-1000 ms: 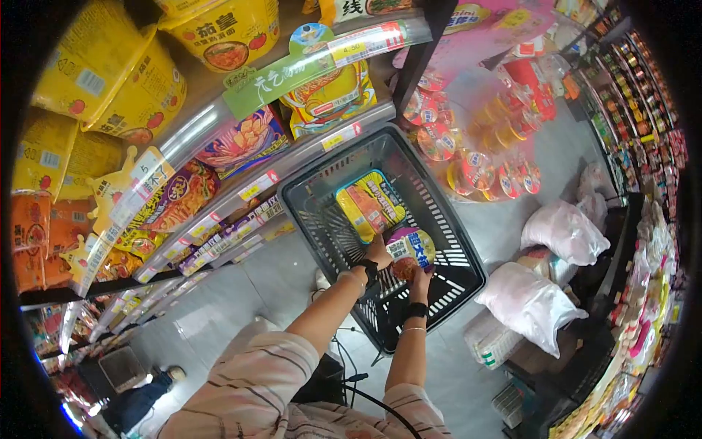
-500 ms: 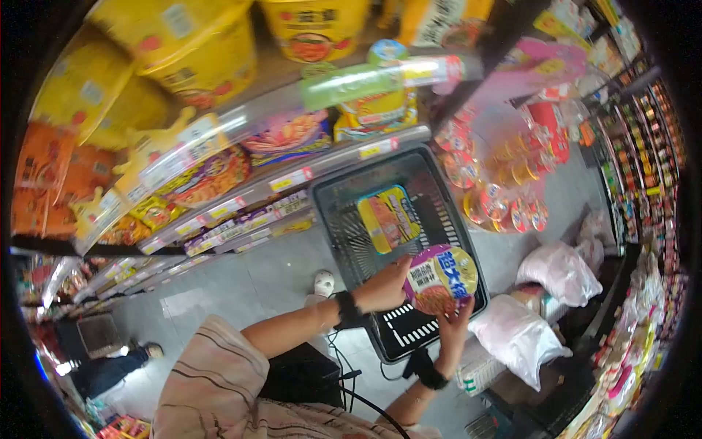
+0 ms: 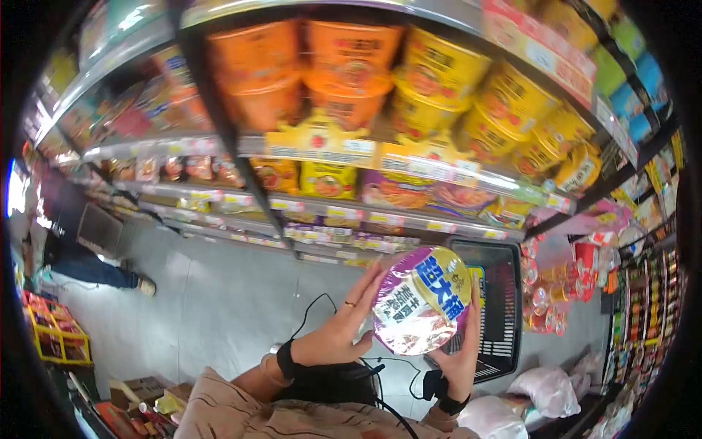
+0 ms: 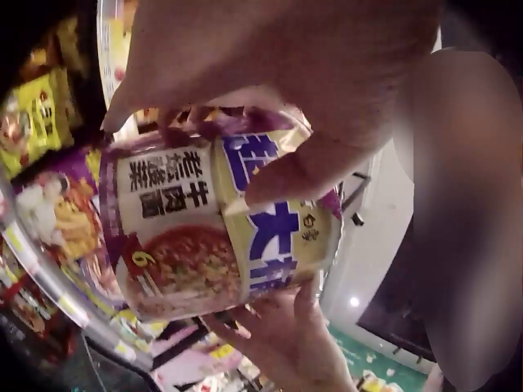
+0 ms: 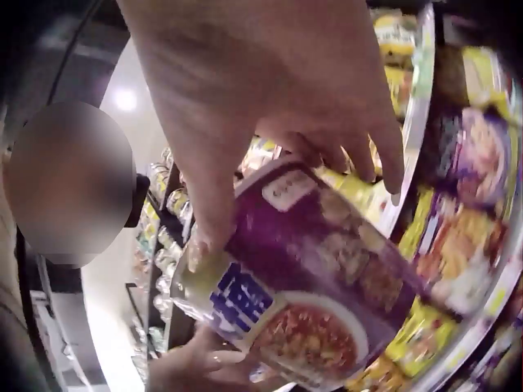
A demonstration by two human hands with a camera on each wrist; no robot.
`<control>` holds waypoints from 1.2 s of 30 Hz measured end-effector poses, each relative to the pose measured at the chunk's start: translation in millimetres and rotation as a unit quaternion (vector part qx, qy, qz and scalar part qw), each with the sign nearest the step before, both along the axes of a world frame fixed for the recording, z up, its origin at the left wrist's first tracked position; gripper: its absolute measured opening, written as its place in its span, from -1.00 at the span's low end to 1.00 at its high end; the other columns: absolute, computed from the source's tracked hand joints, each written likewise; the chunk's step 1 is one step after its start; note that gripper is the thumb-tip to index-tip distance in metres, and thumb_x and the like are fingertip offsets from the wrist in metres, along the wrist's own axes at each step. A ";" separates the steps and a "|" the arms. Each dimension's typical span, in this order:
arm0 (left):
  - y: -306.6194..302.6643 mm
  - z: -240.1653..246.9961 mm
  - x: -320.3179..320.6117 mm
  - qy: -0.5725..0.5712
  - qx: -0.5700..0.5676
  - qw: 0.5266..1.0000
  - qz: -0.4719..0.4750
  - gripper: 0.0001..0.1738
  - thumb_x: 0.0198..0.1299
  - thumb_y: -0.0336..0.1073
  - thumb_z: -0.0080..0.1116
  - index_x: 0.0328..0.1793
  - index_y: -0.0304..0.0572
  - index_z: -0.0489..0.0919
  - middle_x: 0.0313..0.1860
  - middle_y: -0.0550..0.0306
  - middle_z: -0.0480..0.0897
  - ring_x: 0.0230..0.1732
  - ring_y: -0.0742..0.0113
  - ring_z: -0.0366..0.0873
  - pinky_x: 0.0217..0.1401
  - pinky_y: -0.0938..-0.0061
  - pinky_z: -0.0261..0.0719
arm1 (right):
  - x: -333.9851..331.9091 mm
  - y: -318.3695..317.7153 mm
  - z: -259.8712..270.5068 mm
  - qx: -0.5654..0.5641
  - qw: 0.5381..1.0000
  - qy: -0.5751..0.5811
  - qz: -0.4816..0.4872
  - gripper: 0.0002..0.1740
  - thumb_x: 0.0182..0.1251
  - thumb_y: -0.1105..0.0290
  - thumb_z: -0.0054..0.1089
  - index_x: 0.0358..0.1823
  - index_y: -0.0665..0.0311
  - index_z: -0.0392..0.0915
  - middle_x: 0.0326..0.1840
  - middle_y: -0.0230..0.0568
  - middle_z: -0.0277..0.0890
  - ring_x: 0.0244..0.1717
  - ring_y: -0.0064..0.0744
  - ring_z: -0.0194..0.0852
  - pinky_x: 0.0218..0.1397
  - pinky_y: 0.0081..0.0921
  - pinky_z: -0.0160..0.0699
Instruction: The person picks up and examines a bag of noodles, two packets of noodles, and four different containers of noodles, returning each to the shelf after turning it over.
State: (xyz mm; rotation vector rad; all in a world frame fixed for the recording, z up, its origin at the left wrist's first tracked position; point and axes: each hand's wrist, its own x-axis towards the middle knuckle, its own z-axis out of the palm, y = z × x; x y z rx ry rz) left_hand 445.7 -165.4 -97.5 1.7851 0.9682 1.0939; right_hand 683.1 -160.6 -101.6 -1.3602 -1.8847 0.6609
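Observation:
A large purple and cream instant noodle tub (image 3: 420,300) is held between both hands in front of the body, its shiny lid facing up in the head view. My left hand (image 3: 338,338) grips its left side, with the thumb (image 4: 286,175) against the printed wall in the left wrist view. On the opposite side my right hand (image 3: 461,358) grips it, fingers stretched along the edge. In the right wrist view, that thumb (image 5: 211,220) lies against the tub's wall. Behind the tub, a black shopping basket (image 3: 508,314) is partly hidden by it and the right hand.
Shelves ahead carry orange noodle tubs (image 3: 351,69), yellow noodle tubs (image 3: 439,73) and bagged noodles. Red-lidded cups (image 3: 548,285) stand beyond the basket. White sacks (image 3: 548,391) lie at lower right. A cable (image 3: 314,304) trails over the grey floor (image 3: 234,300); another person's leg (image 3: 95,267) shows left.
Both hands have lifted the noodle tub out of the basket and brought it closer to the body. The head view has turned left toward the shelves, so the basket now appears further right.

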 end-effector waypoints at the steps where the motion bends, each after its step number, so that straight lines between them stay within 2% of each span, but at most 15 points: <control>1: -17.5 4.3 -24.0 -0.004 0.007 1.000 0.022 0.01 -0.14 -0.59 0.05 0.44 -0.24 -0.25 0.45 -0.19 -0.25 0.47 -0.08 -0.33 0.43 0.27 -0.20 | -28.7 -2.7 7.8 -0.023 0.996 0.074 0.041 0.23 -0.46 0.36 0.57 0.34 0.32 -0.06 0.40 0.03 -0.08 0.37 -0.11 -0.04 0.34 -0.31 0.01; 2: -35.2 8.3 -48.1 -0.007 0.016 0.999 0.045 0.02 -0.12 -0.57 0.07 0.44 -0.23 -0.26 0.45 -0.20 -0.25 0.47 -0.09 -0.34 0.43 0.27 -0.21 | -47.8 -15.5 -9.7 -0.123 0.958 0.249 0.076 0.33 -0.47 0.36 0.60 0.38 0.27 -0.18 0.37 -0.05 -0.04 0.35 -0.23 -0.01 0.33 -0.32 0.04; 4: -71.7 11.9 -91.4 0.014 0.022 0.996 0.082 0.07 -0.08 -0.44 0.19 0.43 -0.27 -0.32 0.44 -0.22 -0.27 0.47 -0.10 -0.35 0.43 0.25 -0.20 | -102.9 -27.9 -10.8 -0.138 0.913 0.355 0.147 0.42 -0.51 0.38 0.62 0.39 0.22 -0.30 0.34 -0.10 -0.01 0.33 -0.29 0.01 0.33 -0.30 0.09; 7: -123.2 24.7 -141.0 0.019 0.026 0.984 0.176 0.16 -0.13 -0.33 0.32 0.42 -0.31 -0.32 0.44 -0.23 -0.24 0.46 -0.11 -0.32 0.43 0.24 -0.19 | -176.9 -38.7 12.2 -0.130 0.904 0.321 0.251 0.45 -0.54 0.41 0.63 0.40 0.21 -0.33 0.34 -0.11 0.00 0.31 -0.31 0.07 0.31 -0.29 0.16; 12: -181.2 57.8 -216.7 0.049 0.095 0.944 0.312 0.29 -0.28 -0.26 0.46 0.42 -0.32 -0.30 0.41 -0.23 -0.14 0.43 -0.12 -0.18 0.42 0.22 -0.15 | -281.8 -71.5 39.8 -0.089 0.899 0.322 0.284 0.41 -0.53 0.42 0.62 0.39 0.22 -0.27 0.33 -0.12 0.01 0.26 -0.31 0.14 0.25 -0.33 0.27; 13: -192.3 60.9 -230.2 0.039 0.095 0.932 0.347 0.29 -0.35 -0.30 0.49 0.42 -0.29 -0.23 0.41 -0.18 -0.11 0.41 -0.09 -0.12 0.42 0.23 -0.12 | -302.1 -81.4 44.6 -0.082 0.896 0.329 0.285 0.40 -0.53 0.43 0.62 0.39 0.23 -0.25 0.33 -0.12 0.02 0.26 -0.31 0.15 0.25 -0.34 0.28; 17: -222.8 71.8 -279.3 0.021 0.133 0.910 0.392 0.29 -0.49 -0.35 0.52 0.42 -0.23 -0.10 0.41 -0.08 -0.05 0.41 0.01 -0.08 0.41 0.26 -0.08 | -358.4 -106.6 57.2 -0.039 0.873 0.365 0.322 0.36 -0.53 0.46 0.62 0.38 0.27 -0.19 0.30 -0.12 0.07 0.24 -0.33 0.18 0.23 -0.35 0.32; 20: -233.2 66.7 -303.5 -0.016 0.126 0.909 0.398 0.32 -0.51 -0.33 0.54 0.42 -0.25 -0.11 0.39 -0.10 0.01 0.40 0.05 -0.06 0.41 0.27 -0.06 | -383.0 -115.0 61.4 -0.048 0.862 0.377 0.336 0.33 -0.54 0.48 0.62 0.36 0.30 -0.12 0.29 -0.14 0.11 0.23 -0.34 0.20 0.22 -0.35 0.33; 21: -235.4 58.8 -310.1 -0.083 0.088 0.915 0.386 0.36 -0.53 -0.30 0.57 0.42 -0.24 -0.13 0.39 -0.08 0.01 0.42 0.10 -0.09 0.41 0.27 -0.07 | -389.5 -117.9 63.3 -0.051 0.859 0.374 0.346 0.32 -0.54 0.48 0.62 0.36 0.30 -0.10 0.28 -0.15 0.13 0.22 -0.35 0.20 0.22 -0.36 0.33; 24: -245.3 52.9 -323.9 -0.166 0.059 0.919 0.353 0.40 -0.53 -0.24 0.59 0.43 -0.23 -0.18 0.42 -0.05 -0.07 0.43 0.13 -0.13 0.42 0.29 -0.09 | -409.0 -121.0 59.4 -0.045 0.861 0.357 0.360 0.29 -0.55 0.47 0.61 0.35 0.33 -0.04 0.26 -0.15 0.19 0.21 -0.37 0.24 0.22 -0.37 0.30; 25: -248.4 54.6 -329.8 -0.174 0.039 0.920 0.350 0.45 -0.54 -0.24 0.60 0.43 -0.23 -0.24 0.42 -0.02 -0.07 0.43 0.18 -0.11 0.42 0.31 -0.09 | -415.7 -120.7 54.7 -0.050 0.859 0.357 0.365 0.29 -0.55 0.47 0.61 0.35 0.33 -0.04 0.26 -0.15 0.19 0.20 -0.37 0.25 0.23 -0.38 0.29; 29: -248.5 40.8 -367.0 -0.083 0.065 0.929 0.355 0.45 -0.55 -0.30 0.60 0.44 -0.22 -0.25 0.42 -0.02 -0.02 0.41 0.26 -0.02 0.40 0.34 -0.04 | -441.3 -118.3 48.7 -0.059 0.847 0.365 0.381 0.26 -0.56 0.46 0.61 0.33 0.35 0.01 0.26 -0.12 0.20 0.20 -0.35 0.26 0.24 -0.37 0.26; 32: -247.1 46.8 -391.1 -0.142 0.058 0.933 0.327 0.42 -0.52 -0.32 0.59 0.44 -0.22 -0.23 0.43 0.00 -0.04 0.40 0.28 -0.01 0.39 0.37 -0.02 | -458.6 -108.3 53.3 -0.031 0.862 0.321 0.390 0.24 -0.58 0.49 0.58 0.33 0.36 0.04 0.20 -0.12 0.29 0.17 -0.38 0.30 0.22 -0.43 0.26; 34: -247.1 44.3 -410.1 -0.177 0.004 0.937 0.302 0.36 -0.48 -0.36 0.57 0.44 -0.23 -0.17 0.38 0.03 0.09 0.34 0.34 0.09 0.35 0.40 0.06 | -467.7 -97.1 57.5 0.000 0.875 0.268 0.402 0.23 -0.59 0.52 0.56 0.32 0.37 0.05 0.17 -0.13 0.33 0.15 -0.39 0.33 0.20 -0.47 0.26; 36: -243.7 47.4 -434.6 -0.179 -0.030 0.942 0.284 0.32 -0.46 -0.38 0.56 0.43 -0.24 -0.14 0.35 0.05 0.17 0.31 0.37 0.13 0.34 0.41 0.10 | -485.1 -92.2 66.4 0.002 0.864 0.283 0.416 0.22 -0.59 0.54 0.53 0.32 0.39 0.06 0.16 -0.13 0.35 0.11 -0.45 0.35 0.18 -0.50 0.27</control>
